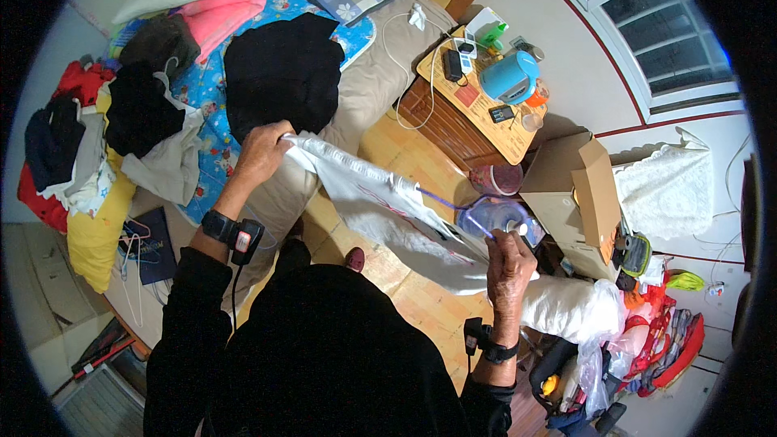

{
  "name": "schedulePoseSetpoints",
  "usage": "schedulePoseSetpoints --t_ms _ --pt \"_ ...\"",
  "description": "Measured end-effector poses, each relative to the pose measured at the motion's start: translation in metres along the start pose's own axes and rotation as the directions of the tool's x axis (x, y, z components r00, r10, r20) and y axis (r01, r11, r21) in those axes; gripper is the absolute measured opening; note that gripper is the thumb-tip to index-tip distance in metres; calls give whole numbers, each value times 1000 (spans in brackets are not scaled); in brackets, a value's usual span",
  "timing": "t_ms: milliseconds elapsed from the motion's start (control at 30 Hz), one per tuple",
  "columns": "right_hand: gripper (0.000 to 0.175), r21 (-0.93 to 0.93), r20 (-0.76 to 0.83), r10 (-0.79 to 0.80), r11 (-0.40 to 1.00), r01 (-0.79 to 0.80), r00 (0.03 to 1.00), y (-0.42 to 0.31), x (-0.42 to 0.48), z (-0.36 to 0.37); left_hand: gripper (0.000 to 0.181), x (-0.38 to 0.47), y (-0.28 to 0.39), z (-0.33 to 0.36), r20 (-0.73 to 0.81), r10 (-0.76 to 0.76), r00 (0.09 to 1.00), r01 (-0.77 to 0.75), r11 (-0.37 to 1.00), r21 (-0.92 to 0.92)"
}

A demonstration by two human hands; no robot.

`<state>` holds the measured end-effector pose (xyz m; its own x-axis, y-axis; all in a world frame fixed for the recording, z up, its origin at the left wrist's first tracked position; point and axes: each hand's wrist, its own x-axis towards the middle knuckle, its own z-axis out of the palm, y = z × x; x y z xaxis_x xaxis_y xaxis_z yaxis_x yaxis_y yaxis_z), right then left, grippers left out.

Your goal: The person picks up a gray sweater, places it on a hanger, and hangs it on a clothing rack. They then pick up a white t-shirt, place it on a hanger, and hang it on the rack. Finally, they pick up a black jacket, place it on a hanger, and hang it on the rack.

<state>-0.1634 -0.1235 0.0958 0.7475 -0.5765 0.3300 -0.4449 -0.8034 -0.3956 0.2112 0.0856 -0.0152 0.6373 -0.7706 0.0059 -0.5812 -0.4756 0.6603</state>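
A white garment (364,194) with reddish lines on its front is stretched in the air between my hands. My left hand (261,152) grips its gathered edge at one end. At the opposite end my right hand (508,267) is closed on the cloth. A thin purple bar (437,197), apparently part of a clothes hanger, shows at the garment's upper edge and reaches to my right fingers. Beyond my left hand a black garment (285,73) lies spread on the bed. Folds of the white cloth hide the rest of the bar.
The bed (364,85) carries piled clothes (145,115), a yellow pillow (91,243) and loose hangers (130,255). Ahead right, a wooden cabinet (437,127) holds a blue kettle (508,77). A large water bottle (491,218), a cardboard box (595,194) and heaped bags (583,370) line the right side.
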Motion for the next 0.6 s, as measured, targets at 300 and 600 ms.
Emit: schedulePoseSetpoints --t_ms 300,600 --pt "8 75 -36 77 994 -74 996 16 -16 9 13 4 6 5 -160 -20 987 -1 992 -129" --pt "9 185 -61 64 981 -51 996 35 -10 -13 45 -24 67 -16 -67 -9 998 11 999 38"
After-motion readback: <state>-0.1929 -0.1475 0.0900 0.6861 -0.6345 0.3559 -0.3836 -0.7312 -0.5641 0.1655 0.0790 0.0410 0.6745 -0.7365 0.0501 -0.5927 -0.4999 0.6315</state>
